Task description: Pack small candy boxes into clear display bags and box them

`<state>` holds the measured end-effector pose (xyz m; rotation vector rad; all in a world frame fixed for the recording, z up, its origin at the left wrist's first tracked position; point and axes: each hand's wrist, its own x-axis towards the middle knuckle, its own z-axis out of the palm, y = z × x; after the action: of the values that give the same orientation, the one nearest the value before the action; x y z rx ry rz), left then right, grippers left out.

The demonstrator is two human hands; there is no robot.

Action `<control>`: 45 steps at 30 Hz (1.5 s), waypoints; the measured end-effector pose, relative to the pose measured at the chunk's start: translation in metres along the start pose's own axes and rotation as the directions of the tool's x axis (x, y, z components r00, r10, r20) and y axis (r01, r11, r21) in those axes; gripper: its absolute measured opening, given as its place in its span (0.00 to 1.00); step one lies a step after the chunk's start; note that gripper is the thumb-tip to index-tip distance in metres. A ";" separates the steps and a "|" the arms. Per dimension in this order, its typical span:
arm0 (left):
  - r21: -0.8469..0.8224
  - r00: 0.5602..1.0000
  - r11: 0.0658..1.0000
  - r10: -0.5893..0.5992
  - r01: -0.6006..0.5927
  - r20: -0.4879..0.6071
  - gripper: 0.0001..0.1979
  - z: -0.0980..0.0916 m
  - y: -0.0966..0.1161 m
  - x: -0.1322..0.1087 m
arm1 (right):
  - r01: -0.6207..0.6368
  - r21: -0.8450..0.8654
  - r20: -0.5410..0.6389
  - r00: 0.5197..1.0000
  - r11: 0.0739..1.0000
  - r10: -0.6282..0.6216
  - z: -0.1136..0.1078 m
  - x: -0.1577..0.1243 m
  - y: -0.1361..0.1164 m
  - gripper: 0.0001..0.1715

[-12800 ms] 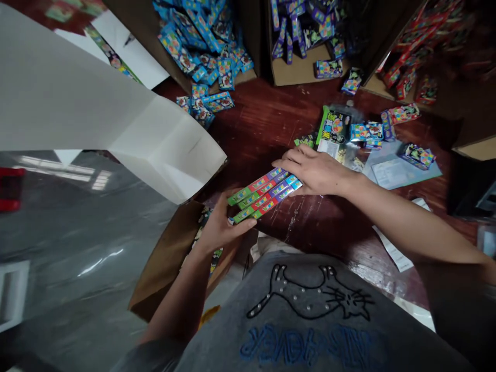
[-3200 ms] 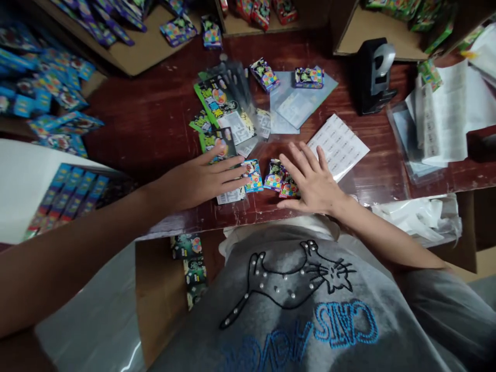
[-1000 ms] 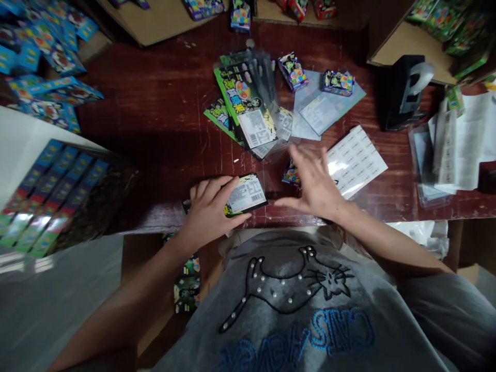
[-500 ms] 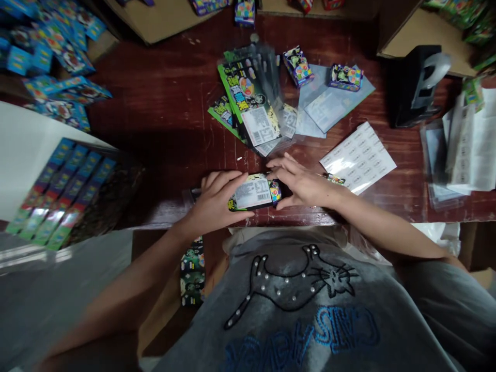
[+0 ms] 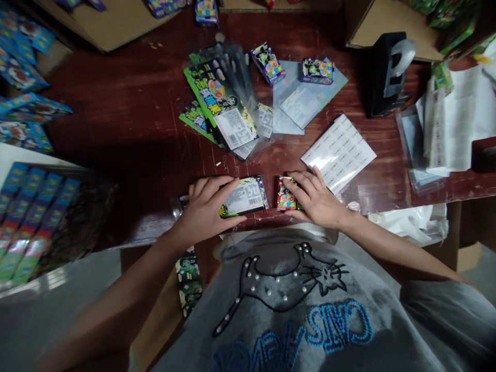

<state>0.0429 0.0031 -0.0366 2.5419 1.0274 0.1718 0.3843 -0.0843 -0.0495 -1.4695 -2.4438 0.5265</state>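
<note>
Near the table's front edge, my left hand (image 5: 205,204) is closed on the left part of a printed plastic sleeve (image 5: 246,195) with a white label facing up. A sliver of a purple box (image 5: 265,191) shows at the sleeve's right end. A short gap to the right, my right hand (image 5: 320,201) grips a small red printed box (image 5: 284,199) under its fingertips. Something green shows beside that box, mostly covered by my fingers. Both the sleeve and the red box are at the tabletop.
Beyond my hands lie a fanned pile of printed sleeves (image 5: 220,103) and two purple boxes (image 5: 268,63). A sticker sheet (image 5: 341,152) is behind my right hand. A black tape dispenser (image 5: 387,77) stands back right. Banded multicoloured boxes (image 5: 36,222) sit at the left.
My right hand has moved right, away from the sleeve, and now has a red box under its fingers. My left hand stays on the sleeve. The view has shifted right.
</note>
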 end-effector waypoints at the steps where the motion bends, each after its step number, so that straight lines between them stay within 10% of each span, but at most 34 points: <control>1: -0.009 1.000 1.000 0.009 -0.009 0.020 0.41 -0.001 0.000 0.001 | 0.058 0.031 -0.006 0.998 0.998 -0.058 0.001 0.005 0.002 0.49; 7: -0.078 0.994 0.992 0.104 -0.101 0.043 0.40 -0.002 -0.009 0.003 | 0.274 0.119 -0.005 0.961 0.954 -0.275 0.001 0.038 0.014 0.47; 14: -0.064 0.999 0.998 0.019 -0.022 -0.043 0.44 0.008 -0.003 0.003 | 0.207 0.125 -0.059 0.978 0.970 -0.201 0.024 0.053 -0.005 0.54; 19: -0.055 0.998 0.998 0.039 -0.041 -0.040 0.43 0.009 0.001 0.001 | 0.198 0.149 -0.034 0.980 0.969 -0.195 0.000 0.034 0.008 0.67; 35: -0.032 0.997 0.999 0.005 -0.008 -0.071 0.45 0.007 0.028 0.034 | 0.237 0.238 -0.006 0.970 0.942 -0.242 -0.041 0.054 0.051 0.45; 45: -0.284 0.978 0.954 -0.146 0.099 -0.151 0.55 0.014 0.077 0.106 | 0.022 0.468 -0.179 0.981 0.884 0.071 -0.090 0.026 0.076 0.50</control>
<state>0.1732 0.0213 -0.0223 2.2348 1.1356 0.4703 0.4678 -0.0126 0.0000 -1.2765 -1.9665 0.8669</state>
